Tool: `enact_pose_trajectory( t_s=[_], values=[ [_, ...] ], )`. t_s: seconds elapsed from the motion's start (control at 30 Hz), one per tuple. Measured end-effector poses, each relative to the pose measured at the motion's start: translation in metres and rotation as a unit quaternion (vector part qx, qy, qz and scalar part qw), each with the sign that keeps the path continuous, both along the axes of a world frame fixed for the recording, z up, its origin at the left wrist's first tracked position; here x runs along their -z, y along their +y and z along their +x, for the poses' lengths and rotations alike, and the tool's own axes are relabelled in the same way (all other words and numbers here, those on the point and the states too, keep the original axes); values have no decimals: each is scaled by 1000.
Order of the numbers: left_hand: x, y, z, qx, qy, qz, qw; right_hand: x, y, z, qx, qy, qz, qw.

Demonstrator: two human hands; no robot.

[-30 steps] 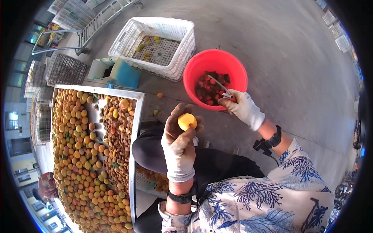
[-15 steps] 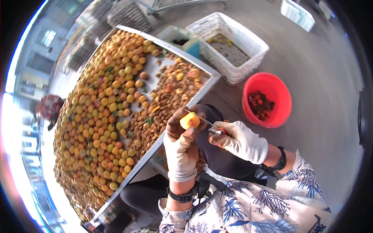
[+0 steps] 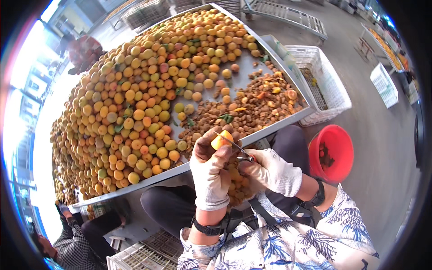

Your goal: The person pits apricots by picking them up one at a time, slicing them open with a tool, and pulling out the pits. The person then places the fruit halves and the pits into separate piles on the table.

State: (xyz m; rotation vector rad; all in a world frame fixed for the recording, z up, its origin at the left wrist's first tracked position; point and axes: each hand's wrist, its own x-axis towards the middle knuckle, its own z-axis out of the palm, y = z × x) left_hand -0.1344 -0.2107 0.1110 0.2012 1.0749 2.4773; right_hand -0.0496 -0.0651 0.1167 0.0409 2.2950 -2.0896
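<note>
My left hand (image 3: 210, 173), in a white glove with brown-stained fingers, pinches a yellow-orange apricot (image 3: 220, 142) between thumb and fingers. A small knife (image 3: 235, 145) with a thin metal blade is gripped in my gloved right hand (image 3: 275, 172). Its blade lies across the apricot; most of the handle is hidden by my fingers. Both hands are above my lap, at the near edge of a metal-rimmed table (image 3: 270, 130). Whole apricots (image 3: 139, 103) are heaped over its left and far parts. Brown pits (image 3: 252, 101) with bits of fruit are piled nearest my hands.
On the right stand a red bucket (image 3: 343, 155) with dark scraps inside and a white plastic crate (image 3: 335, 76). Another crate (image 3: 135, 258) is at lower left, near a person in a checked sleeve (image 3: 74, 247). A second person (image 3: 85, 51) is across the table. Orange fruit pieces (image 3: 238, 184) lie below my hands.
The view has swung left, so the table and bucket appear further right and the lower-left person shows. The knife blade has moved from the apricot's right side to across it.
</note>
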Motion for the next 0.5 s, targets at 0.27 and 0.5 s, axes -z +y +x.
enact_pose_trajectory(
  t_s=[0.27, 0.5],
  values=[
    [-7, -54, -67, -112, -7, -42, 993, -16, -43, -99, -108, -28, 46, 993],
    [2, -73, -112, -128, -19, -98, 987, 1, -66, -158, -152, -145, -42, 977]
  ],
)
